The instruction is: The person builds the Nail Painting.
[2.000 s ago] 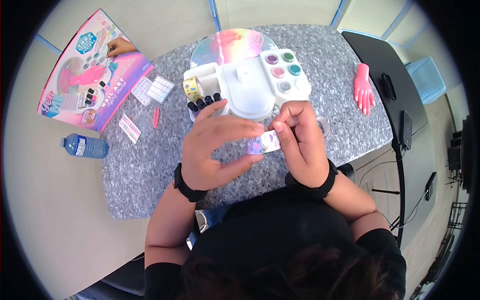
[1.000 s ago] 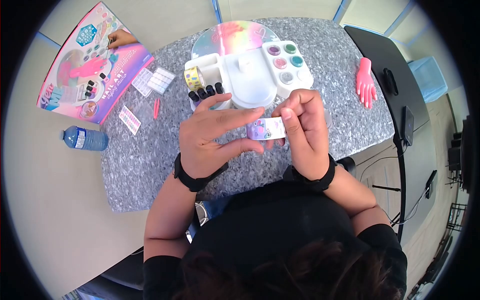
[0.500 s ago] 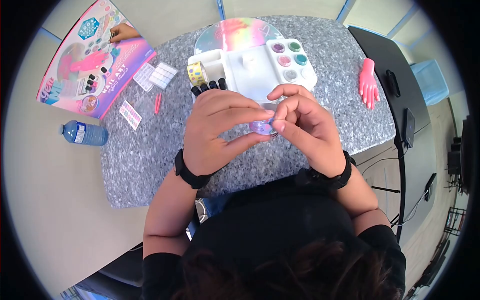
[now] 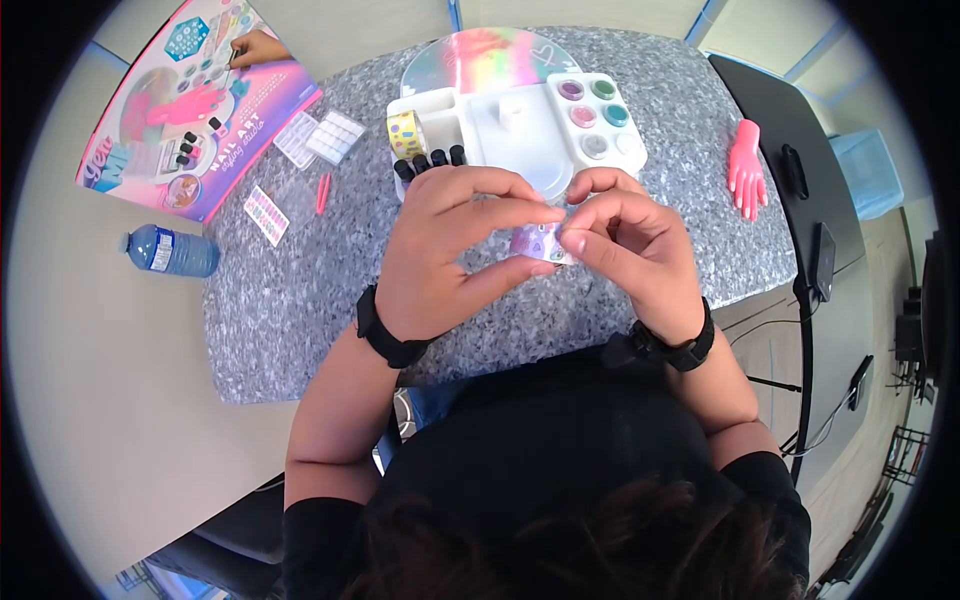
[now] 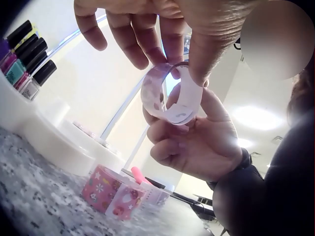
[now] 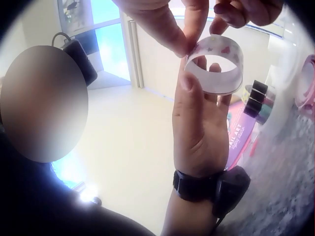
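Up off the table, a sticker roll [image 4: 540,242] with a purple, pink and white print is held between both hands. My left hand [image 4: 425,250] grips it from the left, thumb below and fingertips above. On its other side, my right hand [image 4: 645,255] pinches the roll's edge between thumb and index finger, the other fingers curled loosely. The left wrist view shows the roll [image 5: 153,91] as a ring seen through its hollow centre. Its white inner face shows in the right wrist view, where the roll [image 6: 216,82] sits by the left thumb.
Beyond the hands stands a white tray station [image 4: 515,165] with nail polish bottles [image 4: 438,160], a yellow sticker roll [image 4: 404,133] and glitter pots [image 4: 594,146]. A pink roll [image 5: 113,192] lies nearby. A pink model hand [image 4: 746,170] is right; tweezers [image 4: 322,194] and a water bottle [image 4: 172,251] are left.
A second ago the right hand held a white-backed strip out to the right of the roll. It then moved in against the roll, and both hands have shifted slightly right.
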Demonstrator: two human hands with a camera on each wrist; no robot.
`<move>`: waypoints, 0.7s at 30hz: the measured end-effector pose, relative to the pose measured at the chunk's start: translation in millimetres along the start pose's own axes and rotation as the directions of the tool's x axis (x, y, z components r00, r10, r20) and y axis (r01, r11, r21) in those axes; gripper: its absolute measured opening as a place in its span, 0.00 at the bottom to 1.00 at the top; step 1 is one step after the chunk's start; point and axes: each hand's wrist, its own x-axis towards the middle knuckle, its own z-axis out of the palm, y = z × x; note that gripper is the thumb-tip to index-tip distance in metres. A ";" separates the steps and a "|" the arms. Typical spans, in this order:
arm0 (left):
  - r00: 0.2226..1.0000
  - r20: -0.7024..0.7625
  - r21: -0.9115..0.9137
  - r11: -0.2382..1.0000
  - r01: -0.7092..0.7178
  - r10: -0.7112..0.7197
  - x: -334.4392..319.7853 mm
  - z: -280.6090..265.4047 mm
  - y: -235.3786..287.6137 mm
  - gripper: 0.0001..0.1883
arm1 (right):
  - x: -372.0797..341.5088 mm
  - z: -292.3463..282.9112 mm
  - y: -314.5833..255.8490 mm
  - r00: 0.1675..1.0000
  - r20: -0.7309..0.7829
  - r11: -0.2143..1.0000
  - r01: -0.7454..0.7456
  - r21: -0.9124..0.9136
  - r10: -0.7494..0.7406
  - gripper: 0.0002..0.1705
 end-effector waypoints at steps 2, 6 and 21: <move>1.000 -0.002 -0.010 1.000 -0.002 0.002 0.3 0.2 0.0 0.23 | 0.1 0.8 0.9 1.000 -0.030 1.000 0.001 0.005 0.000 0.07; 1.000 -0.004 -0.020 1.000 -0.007 0.007 0.3 0.4 -0.5 0.23 | 1.0 -1.3 0.0 1.000 -0.013 0.997 0.021 -0.071 -0.022 0.08; 0.998 0.038 -0.024 0.999 -0.040 0.041 0.3 -0.1 -5.2 0.24 | 3.2 -3.2 -4.5 1.000 -0.012 0.981 -0.020 -0.191 0.019 0.08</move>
